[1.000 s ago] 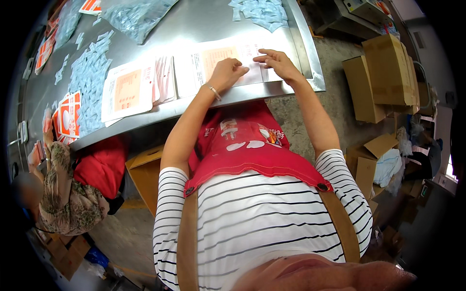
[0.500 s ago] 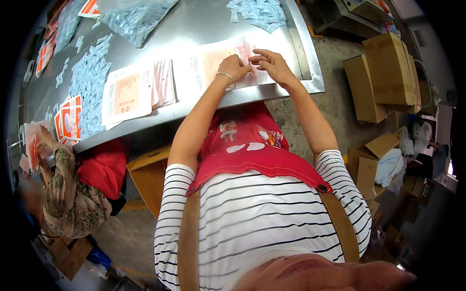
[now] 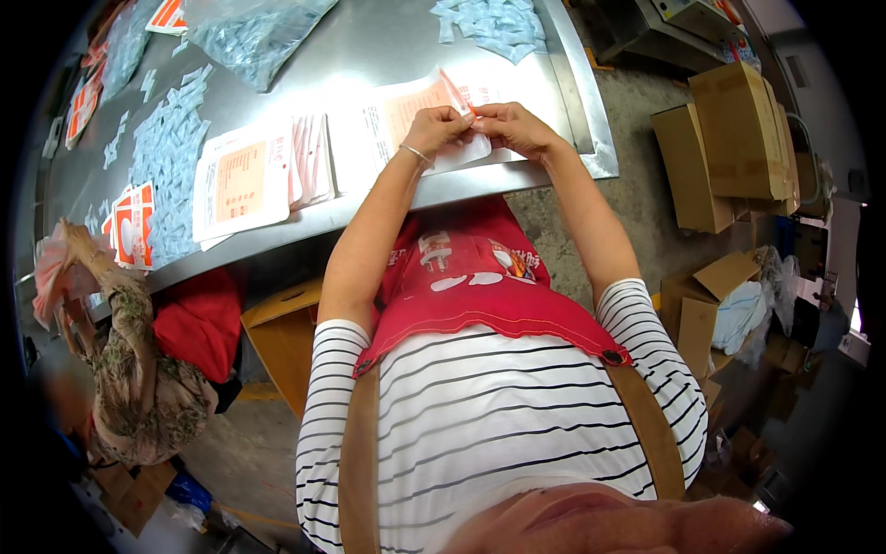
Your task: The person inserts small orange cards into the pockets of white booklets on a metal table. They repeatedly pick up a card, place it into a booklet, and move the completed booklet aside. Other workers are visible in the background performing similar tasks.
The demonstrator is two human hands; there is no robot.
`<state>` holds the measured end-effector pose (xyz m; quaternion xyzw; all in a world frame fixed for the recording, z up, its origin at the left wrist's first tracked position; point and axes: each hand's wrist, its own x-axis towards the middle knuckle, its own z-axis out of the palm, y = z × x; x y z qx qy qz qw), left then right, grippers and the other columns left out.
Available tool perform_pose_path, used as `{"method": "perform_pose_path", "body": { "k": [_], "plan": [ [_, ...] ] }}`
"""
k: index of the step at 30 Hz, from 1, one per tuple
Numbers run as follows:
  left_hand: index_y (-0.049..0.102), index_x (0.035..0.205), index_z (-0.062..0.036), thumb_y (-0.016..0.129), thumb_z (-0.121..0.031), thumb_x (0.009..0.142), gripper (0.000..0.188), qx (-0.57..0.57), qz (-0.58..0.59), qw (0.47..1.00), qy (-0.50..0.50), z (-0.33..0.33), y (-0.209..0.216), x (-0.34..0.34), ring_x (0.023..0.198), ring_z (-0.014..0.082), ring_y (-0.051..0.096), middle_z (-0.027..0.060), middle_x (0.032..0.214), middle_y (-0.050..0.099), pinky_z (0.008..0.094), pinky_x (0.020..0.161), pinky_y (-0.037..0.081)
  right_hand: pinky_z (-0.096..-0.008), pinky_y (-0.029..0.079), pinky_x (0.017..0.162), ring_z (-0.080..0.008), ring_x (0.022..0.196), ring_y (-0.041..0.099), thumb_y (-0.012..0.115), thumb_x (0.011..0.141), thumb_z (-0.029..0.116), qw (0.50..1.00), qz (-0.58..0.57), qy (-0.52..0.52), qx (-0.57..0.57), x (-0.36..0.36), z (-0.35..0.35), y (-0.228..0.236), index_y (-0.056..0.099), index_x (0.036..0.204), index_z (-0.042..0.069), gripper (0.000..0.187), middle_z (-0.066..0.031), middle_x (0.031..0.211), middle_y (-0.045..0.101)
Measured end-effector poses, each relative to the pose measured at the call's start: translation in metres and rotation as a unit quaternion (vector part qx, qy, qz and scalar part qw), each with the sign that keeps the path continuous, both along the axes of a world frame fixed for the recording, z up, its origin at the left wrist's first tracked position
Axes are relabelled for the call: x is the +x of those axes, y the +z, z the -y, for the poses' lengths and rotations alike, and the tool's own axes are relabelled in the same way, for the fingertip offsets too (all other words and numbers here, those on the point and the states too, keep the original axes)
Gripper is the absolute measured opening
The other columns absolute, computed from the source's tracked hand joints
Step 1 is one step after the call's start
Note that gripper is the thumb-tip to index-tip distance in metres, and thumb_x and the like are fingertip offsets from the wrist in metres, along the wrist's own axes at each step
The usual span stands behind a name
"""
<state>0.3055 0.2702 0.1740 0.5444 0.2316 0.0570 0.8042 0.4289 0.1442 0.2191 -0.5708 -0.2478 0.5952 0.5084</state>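
A flat white and orange pouch (image 3: 406, 103) lies in front of me near the metal table's edge. My left hand (image 3: 441, 131) and my right hand (image 3: 517, 129) meet at its right end. Both are closed, with fingertips pinching the raised edge of the pouch. Another printed pouch (image 3: 480, 90) shows partly under it. Just left of my hands is a stack of similar pouches (image 3: 242, 180), with several more fanned out beside it. Whether anything small sits between my fingertips is hidden.
Small pale blue packets (image 3: 171, 138) are heaped on the left of the table, with another pile (image 3: 494, 23) at the back. A clear bag (image 3: 258, 32) of packets lies between. At left a co-worker's hand (image 3: 83, 245) holds pinkish pouches. Cardboard boxes (image 3: 738, 138) stand at right.
My hands have closed on the pouch's edge and lifted it; the right fingers were spread before. The co-worker's hands and pouches have moved up a little.
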Motion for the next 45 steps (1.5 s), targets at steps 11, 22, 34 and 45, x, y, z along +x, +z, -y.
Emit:
{"method": "perform_pose_path", "body": {
  "k": [11, 22, 34, 45],
  "plan": [
    [0.053, 0.071, -0.0039, 0.060, -0.022, 0.083, 0.023, 0.068, 0.060, 0.996, 0.018, 0.000, 0.001, -0.001, 0.054, 0.0065, 0.050, 0.0025, 0.064, 0.056, 0.0182, 0.049, 0.040, -0.0234, 0.046, 0.071, -0.0096, 0.081, 0.055, 0.054, 0.084, 0.016, 0.997, 0.019, 0.070, 0.014, 0.007, -0.004, 0.007, 0.050, 0.115, -0.003, 0.037, -0.0053, 0.093, 0.059],
    [0.052, 0.068, -0.0047, 0.059, -0.023, 0.084, 0.025, 0.148, 0.075, 0.985, 0.046, 0.000, 0.001, 0.000, 0.054, 0.0050, 0.046, -0.0016, 0.061, 0.050, 0.0186, 0.049, 0.038, -0.0214, 0.046, 0.062, -0.0070, 0.066, 0.052, 0.048, 0.082, 0.011, 0.991, 0.125, 0.049, 0.011, 0.001, -0.016, 0.004, 0.058, 0.101, -0.001, 0.024, -0.0022, 0.078, 0.058],
    [0.055, 0.071, -0.0013, 0.050, -0.012, 0.082, 0.016, 0.089, 0.095, 0.991, 0.040, 0.006, 0.023, -0.009, 0.055, 0.0069, 0.052, 0.0029, 0.062, 0.056, 0.0200, 0.050, 0.042, -0.0311, 0.045, 0.055, -0.0143, 0.058, 0.056, 0.055, 0.067, 0.010, 0.919, 0.390, 0.013, -0.047, 0.028, -0.046, -0.028, 0.062, 0.074, -0.003, 0.016, -0.0071, 0.062, 0.060],
    [0.039, 0.055, -0.0026, 0.050, -0.010, 0.077, 0.026, 0.125, 0.066, 0.982, 0.122, 0.002, 0.013, 0.000, 0.048, 0.0088, 0.049, 0.0045, 0.051, 0.048, 0.0230, 0.044, 0.039, -0.0286, 0.048, 0.057, -0.0178, 0.069, 0.060, 0.056, 0.080, 0.018, 0.701, 0.712, -0.038, 0.025, 0.073, -0.150, -0.051, 0.061, 0.101, 0.004, 0.026, -0.0124, 0.087, 0.062]
  ]
}}
